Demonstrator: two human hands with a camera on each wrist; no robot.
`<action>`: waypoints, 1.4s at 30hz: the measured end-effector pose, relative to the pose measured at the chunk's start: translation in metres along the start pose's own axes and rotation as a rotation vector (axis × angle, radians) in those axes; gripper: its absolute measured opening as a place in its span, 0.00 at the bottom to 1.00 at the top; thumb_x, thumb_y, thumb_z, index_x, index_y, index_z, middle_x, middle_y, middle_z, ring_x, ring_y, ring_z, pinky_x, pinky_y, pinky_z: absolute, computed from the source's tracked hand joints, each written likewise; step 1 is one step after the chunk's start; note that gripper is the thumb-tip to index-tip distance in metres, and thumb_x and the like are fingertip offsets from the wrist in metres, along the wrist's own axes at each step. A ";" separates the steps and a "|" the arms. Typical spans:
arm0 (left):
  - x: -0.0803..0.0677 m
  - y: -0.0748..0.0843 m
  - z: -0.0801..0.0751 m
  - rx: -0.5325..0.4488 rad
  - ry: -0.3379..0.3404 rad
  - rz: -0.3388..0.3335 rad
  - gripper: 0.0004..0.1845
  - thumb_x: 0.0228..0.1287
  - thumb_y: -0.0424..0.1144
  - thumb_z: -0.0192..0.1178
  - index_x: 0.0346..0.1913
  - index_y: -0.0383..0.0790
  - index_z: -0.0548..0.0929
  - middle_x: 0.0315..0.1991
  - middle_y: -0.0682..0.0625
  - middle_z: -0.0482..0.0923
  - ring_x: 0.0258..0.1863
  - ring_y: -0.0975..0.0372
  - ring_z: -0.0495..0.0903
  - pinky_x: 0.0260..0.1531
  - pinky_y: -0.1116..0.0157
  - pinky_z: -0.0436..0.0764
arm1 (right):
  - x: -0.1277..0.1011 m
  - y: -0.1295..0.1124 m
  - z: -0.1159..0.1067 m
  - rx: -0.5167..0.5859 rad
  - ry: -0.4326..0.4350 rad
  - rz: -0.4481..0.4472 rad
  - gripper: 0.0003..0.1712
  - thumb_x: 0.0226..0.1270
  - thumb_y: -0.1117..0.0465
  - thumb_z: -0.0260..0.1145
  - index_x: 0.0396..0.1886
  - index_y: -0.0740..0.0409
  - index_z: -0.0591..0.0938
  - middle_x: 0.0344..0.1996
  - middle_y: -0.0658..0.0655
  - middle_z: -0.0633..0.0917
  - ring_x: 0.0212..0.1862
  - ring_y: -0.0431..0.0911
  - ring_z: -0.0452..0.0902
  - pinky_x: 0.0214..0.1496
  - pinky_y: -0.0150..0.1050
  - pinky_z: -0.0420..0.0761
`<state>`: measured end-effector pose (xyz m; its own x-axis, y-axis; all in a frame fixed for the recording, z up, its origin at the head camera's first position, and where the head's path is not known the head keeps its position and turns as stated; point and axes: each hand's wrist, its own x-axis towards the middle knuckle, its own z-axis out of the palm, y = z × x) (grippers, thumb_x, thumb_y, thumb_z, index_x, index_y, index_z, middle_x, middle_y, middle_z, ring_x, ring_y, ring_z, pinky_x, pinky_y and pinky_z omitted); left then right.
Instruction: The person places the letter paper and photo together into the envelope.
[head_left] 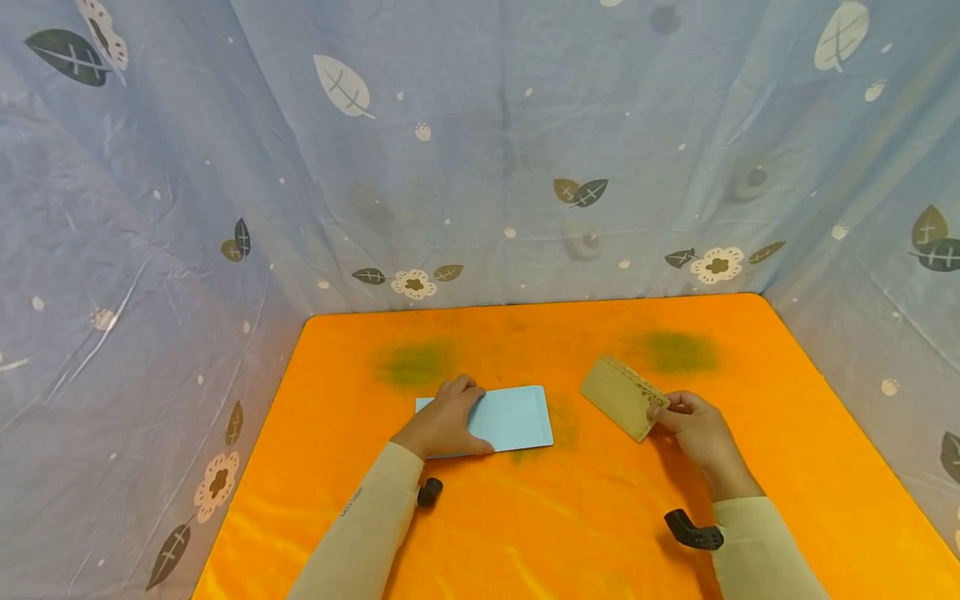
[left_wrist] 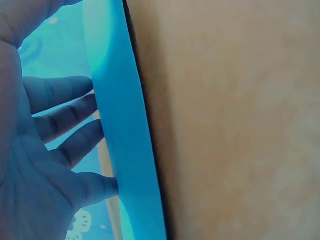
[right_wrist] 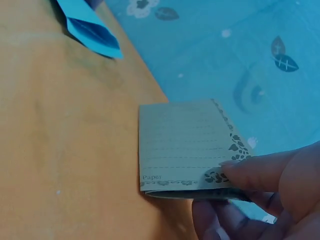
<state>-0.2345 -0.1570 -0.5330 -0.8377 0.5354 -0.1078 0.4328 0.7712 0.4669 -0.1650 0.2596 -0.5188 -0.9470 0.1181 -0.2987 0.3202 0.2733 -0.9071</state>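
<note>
Left hand (head_left: 447, 421) sits lower centre, palm down with fingers mostly flat; right hand (head_left: 699, 429) further right, fingers pinched together.

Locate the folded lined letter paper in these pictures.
In the head view the folded letter paper is right of centre, pinched by the right hand above the orange table, apart from the blue envelope under the left hand.

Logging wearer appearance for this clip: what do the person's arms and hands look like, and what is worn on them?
Both arms wear long, pale beige sleeves reaching the wrists; the left sleeve carries small dark lettering, too small to read. The left hand and right hand are bare, no gloves or rings visible. A small black device sits at each wrist.
</note>
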 end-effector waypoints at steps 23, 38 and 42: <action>0.000 -0.002 0.002 0.013 0.015 0.015 0.52 0.56 0.62 0.81 0.78 0.37 0.75 0.71 0.48 0.69 0.67 0.53 0.69 0.61 0.57 0.80 | 0.003 0.005 0.010 0.097 0.013 -0.050 0.29 0.86 0.56 0.66 0.73 0.69 0.68 0.43 0.54 0.85 0.35 0.49 0.81 0.37 0.40 0.83; 0.000 -0.001 0.001 0.001 0.013 0.012 0.52 0.55 0.61 0.82 0.78 0.37 0.75 0.71 0.48 0.69 0.67 0.52 0.69 0.61 0.56 0.80 | 0.005 0.005 0.027 0.129 0.003 -0.064 0.22 0.85 0.58 0.67 0.64 0.69 0.74 0.38 0.55 0.84 0.33 0.48 0.80 0.33 0.39 0.82; 0.000 -0.001 0.001 0.000 0.013 0.013 0.52 0.55 0.61 0.82 0.78 0.36 0.75 0.71 0.48 0.69 0.67 0.52 0.69 0.61 0.55 0.80 | 0.005 0.005 0.032 0.131 0.009 -0.064 0.23 0.84 0.57 0.69 0.64 0.70 0.74 0.37 0.55 0.84 0.32 0.47 0.79 0.33 0.39 0.82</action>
<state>-0.2344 -0.1573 -0.5347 -0.8364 0.5405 -0.0906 0.4432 0.7643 0.4684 -0.1691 0.2309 -0.5343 -0.9650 0.1131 -0.2367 0.2524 0.1541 -0.9553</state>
